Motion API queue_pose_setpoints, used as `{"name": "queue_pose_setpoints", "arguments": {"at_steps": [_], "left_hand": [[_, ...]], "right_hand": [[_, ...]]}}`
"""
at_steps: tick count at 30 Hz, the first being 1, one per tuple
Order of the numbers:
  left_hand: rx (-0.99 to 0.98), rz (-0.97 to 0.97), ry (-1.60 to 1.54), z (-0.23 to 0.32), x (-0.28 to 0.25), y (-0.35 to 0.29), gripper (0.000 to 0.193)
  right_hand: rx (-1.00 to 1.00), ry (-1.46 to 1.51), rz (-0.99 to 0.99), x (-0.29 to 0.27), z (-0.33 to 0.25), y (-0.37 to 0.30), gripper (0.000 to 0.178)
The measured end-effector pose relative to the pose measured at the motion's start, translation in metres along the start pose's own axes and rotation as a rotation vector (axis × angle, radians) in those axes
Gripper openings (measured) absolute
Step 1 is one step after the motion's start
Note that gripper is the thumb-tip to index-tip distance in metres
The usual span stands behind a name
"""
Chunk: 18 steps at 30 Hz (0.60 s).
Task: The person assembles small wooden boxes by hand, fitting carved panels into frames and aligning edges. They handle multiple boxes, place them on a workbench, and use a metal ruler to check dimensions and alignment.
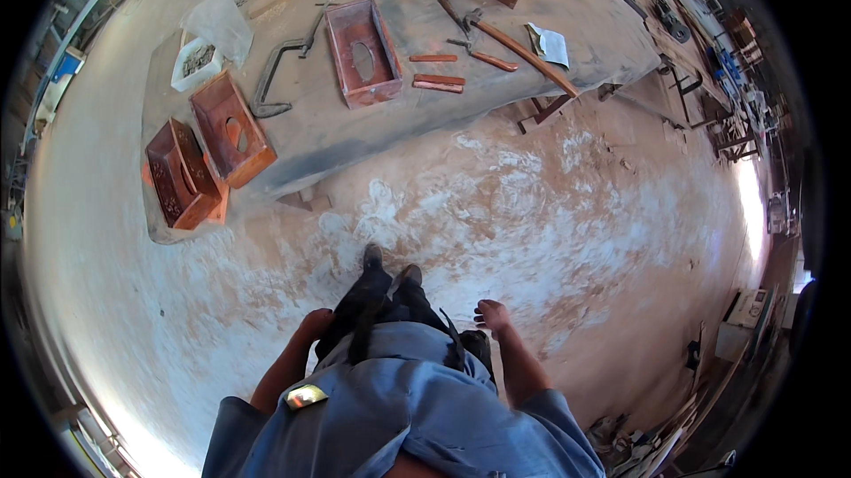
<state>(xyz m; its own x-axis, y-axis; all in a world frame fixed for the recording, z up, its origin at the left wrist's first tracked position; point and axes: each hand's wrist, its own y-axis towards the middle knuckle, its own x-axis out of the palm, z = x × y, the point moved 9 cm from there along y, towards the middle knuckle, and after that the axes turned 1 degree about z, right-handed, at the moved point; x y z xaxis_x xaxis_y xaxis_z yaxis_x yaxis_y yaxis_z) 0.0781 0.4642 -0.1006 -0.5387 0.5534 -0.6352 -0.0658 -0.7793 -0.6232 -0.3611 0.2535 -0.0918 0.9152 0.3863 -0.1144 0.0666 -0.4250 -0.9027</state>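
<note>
My left hand (316,322) hangs beside my left thigh; its fingers are too hidden to read. On the other side, my right hand (493,315) is held away from my body, fingers loosely bent and apart with nothing in them. Both are well short of the table. On it stands a reddish-brown wooden box (376,93) with an oval hole in its bottom. A similar box (252,165) and another box (188,210) sit close together at the left end. Between them and the first box lies a metal G-clamp (268,79).
The dusty table (310,132) spans ahead. Right of the middle lie a long-handled hammer (527,57), a smaller hammer (493,61), red wooden strips (438,83) and paper (550,46). A white tub (183,79) of small metal pieces stands far left by a plastic bag (222,26).
</note>
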Motion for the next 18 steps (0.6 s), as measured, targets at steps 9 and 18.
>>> {"name": "queue_pose_setpoints", "arguments": {"at_steps": [9,18], "left_hand": [[-0.228,-0.040,-0.202,-0.007,-0.073,0.060,0.039],[-0.150,-0.029,-0.380,0.008,-0.106,0.082,0.079]], "right_hand": [[0.030,0.051,0.093,-0.003,0.038,-0.026,0.045],[0.039,0.091,0.117,0.024,0.016,-0.043,0.049]]}}
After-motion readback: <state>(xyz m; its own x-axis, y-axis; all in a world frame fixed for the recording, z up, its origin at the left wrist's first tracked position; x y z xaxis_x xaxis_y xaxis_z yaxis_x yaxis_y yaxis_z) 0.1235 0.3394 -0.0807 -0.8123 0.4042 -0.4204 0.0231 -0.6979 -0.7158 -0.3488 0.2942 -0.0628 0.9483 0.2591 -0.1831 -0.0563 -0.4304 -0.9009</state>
